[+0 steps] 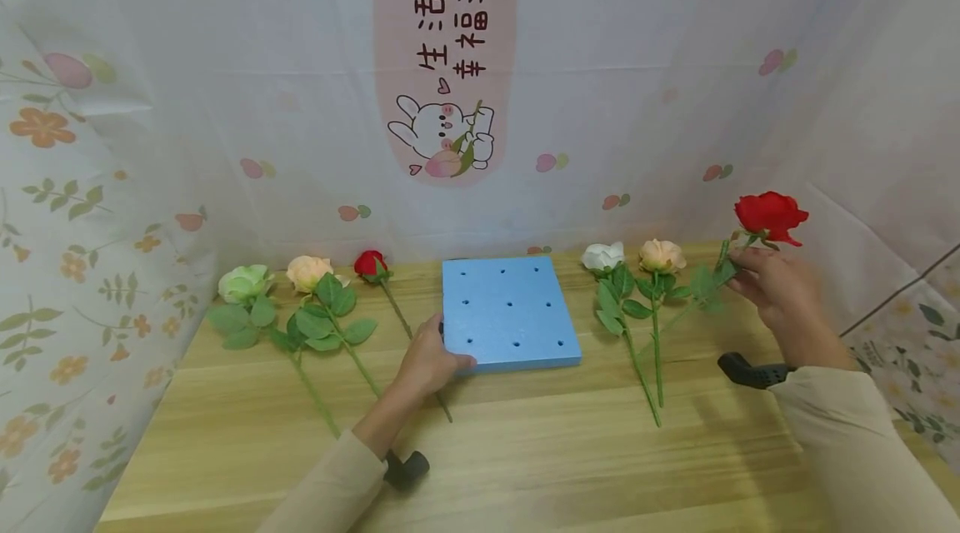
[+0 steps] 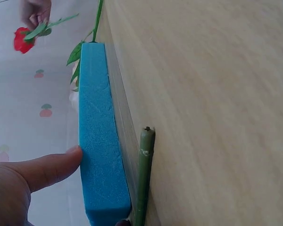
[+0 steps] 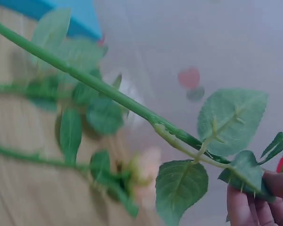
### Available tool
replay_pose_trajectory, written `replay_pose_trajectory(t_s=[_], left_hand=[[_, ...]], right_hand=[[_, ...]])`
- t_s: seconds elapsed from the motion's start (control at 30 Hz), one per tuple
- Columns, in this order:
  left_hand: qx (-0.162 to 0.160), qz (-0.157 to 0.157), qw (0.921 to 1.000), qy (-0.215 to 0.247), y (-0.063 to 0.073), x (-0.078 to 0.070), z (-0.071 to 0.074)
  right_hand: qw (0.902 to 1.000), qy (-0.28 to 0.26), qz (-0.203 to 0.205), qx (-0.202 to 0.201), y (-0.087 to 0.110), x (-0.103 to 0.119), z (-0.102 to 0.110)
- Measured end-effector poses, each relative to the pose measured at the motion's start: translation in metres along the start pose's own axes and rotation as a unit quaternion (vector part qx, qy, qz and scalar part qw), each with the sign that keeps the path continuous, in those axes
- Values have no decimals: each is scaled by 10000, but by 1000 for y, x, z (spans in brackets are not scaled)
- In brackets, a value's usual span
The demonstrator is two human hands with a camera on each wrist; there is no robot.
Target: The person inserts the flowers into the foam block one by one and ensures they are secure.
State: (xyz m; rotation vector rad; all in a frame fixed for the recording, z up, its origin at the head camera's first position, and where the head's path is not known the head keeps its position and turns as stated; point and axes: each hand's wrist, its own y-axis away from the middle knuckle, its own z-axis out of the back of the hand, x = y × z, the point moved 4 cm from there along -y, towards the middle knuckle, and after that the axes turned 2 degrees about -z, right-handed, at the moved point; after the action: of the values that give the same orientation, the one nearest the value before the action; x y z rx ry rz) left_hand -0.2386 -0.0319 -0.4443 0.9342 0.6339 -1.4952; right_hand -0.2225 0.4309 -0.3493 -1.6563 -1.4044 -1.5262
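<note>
My left hand (image 1: 429,360) grips the front left corner of a blue foam board (image 1: 512,308) with several small holes in its top. In the left wrist view its thumb lies against the edge of the foam board (image 2: 99,132). At the right, my right hand (image 1: 776,287) pinches a red rose (image 1: 771,215) just below the bloom, held up above the table. The right wrist view shows the fingers around the leaf and upper stem, with the long green stem (image 3: 113,94) slanting away to the upper left.
Left of the board lie a green rose (image 1: 245,284), a peach rose (image 1: 309,273) and a smaller red rose (image 1: 371,265). To its right lie a white rose (image 1: 603,256) and another peach rose (image 1: 662,256). A patterned cloth (image 1: 300,141) hangs behind the wooden table (image 1: 525,450).
</note>
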Motion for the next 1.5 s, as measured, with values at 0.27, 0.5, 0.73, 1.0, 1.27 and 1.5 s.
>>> replay_pose_trajectory(t_s=[0.27,0.5,0.73,1.0,1.27,1.5], left_hand=[[-11,77,10000,25,-1,0,0],[33,177,9997,169,-3,-1,6],[-70,319,9990,319,-5,0,9],[-106,517,9958,745,-6,2,10],[-101,648,9923,1054,-5,5,11],[-69,726,9887,1310,-3,5,11]], right_hand=[[9984,-356,294,316,8,10,-45],[9933,-290,998,495,11,19,-82],[9925,-162,1189,233,9,19,-109],[9922,-293,1210,75,1,14,-131],[9912,-203,1306,-47,-10,12,-150],[9901,-23,1392,-153,-16,10,-171]])
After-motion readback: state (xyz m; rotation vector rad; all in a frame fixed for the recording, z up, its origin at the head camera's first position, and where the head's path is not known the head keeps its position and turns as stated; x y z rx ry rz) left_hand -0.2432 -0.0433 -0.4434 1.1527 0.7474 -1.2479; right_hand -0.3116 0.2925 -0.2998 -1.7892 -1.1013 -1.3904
